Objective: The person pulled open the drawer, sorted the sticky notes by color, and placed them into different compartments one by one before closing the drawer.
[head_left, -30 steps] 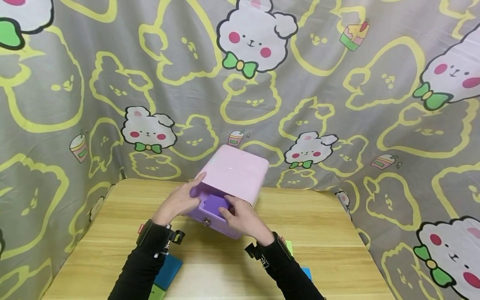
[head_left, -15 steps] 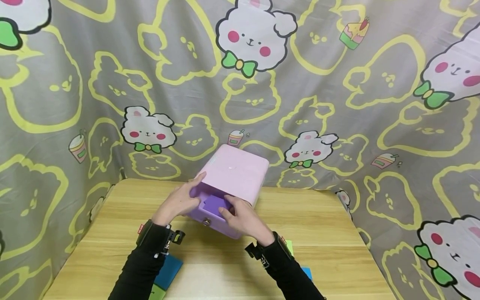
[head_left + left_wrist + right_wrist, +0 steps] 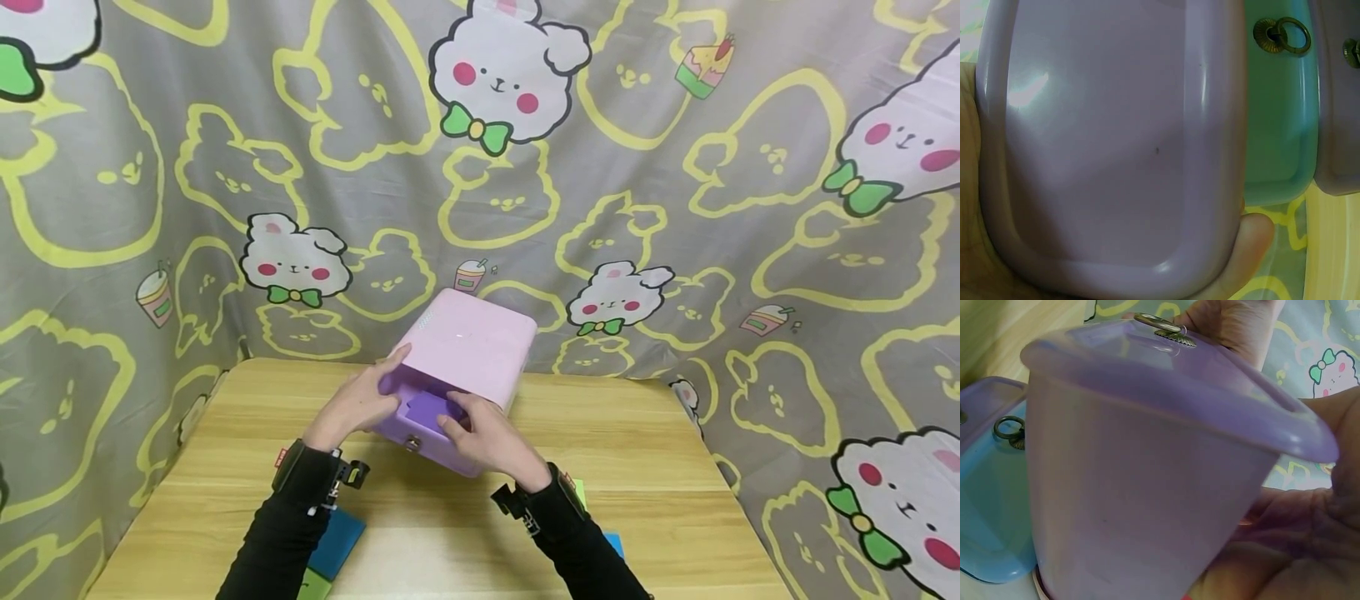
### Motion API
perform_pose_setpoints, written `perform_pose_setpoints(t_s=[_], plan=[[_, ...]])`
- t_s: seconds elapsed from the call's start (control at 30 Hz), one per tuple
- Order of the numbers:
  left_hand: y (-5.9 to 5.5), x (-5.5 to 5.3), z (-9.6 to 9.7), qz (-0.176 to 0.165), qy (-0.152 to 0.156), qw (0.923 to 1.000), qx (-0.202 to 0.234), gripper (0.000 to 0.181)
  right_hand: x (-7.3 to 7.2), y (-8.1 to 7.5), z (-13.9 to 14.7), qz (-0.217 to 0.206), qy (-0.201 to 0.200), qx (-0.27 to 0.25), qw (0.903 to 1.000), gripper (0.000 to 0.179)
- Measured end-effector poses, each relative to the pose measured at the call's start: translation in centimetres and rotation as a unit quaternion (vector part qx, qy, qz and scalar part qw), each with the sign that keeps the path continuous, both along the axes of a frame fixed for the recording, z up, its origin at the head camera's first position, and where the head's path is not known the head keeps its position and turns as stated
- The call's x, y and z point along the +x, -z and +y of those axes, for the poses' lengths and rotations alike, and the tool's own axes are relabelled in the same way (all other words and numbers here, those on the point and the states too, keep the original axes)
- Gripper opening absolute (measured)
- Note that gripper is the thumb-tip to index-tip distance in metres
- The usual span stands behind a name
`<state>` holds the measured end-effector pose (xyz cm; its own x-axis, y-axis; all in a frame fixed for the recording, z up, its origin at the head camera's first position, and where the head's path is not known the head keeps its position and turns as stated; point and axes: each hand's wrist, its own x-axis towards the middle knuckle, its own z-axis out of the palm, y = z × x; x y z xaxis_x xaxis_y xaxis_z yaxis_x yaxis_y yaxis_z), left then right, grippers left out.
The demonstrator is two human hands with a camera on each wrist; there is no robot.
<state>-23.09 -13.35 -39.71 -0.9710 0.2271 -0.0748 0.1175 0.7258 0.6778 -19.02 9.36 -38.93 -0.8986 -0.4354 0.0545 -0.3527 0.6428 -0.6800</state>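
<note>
A pink drawer box (image 3: 465,342) stands towards the back of the table, its purple top drawer (image 3: 431,448) pulled out. Inside lies a flat, darker purple piece (image 3: 429,412). My left hand (image 3: 354,410) grips the drawer's left side, with the thumb at the rim and a fingertip up by the box's top edge. On the opposite side, my right hand (image 3: 489,435) holds the right wall, thumb and forefinger reaching over into the drawer. The purple front (image 3: 1097,175) fills most of the left wrist view. A brass ring pull (image 3: 1160,325) hangs on it in the right wrist view.
Lower down, the box has a green-blue drawer (image 3: 1280,131) and another purple drawer (image 3: 1338,119). On the wooden table (image 3: 637,450), a blue square (image 3: 339,540) and green square (image 3: 315,586) lie by the left forearm; green (image 3: 579,493) and blue pieces (image 3: 614,544) show by the right.
</note>
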Motion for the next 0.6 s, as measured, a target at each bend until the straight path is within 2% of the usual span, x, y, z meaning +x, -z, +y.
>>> perform_pose_setpoints(t_s=[0.2,0.4,0.6], plan=[[0.0,0.0,0.0,0.002,0.000,1.0000,-0.004,0.090,0.2,-0.4,0.3,-0.015,-0.006,-0.011,0.9998,0.054],[0.0,0.1,0.0,-0.007,-0.002,0.9999,0.010,0.093,0.5,-0.7,0.6,-0.030,-0.010,-0.022,0.9992,0.054],[0.0,0.0,0.0,-0.002,-0.005,1.0000,0.004,0.092,0.7,-1.2,1.1,-0.018,-0.008,-0.027,0.9994,0.056]])
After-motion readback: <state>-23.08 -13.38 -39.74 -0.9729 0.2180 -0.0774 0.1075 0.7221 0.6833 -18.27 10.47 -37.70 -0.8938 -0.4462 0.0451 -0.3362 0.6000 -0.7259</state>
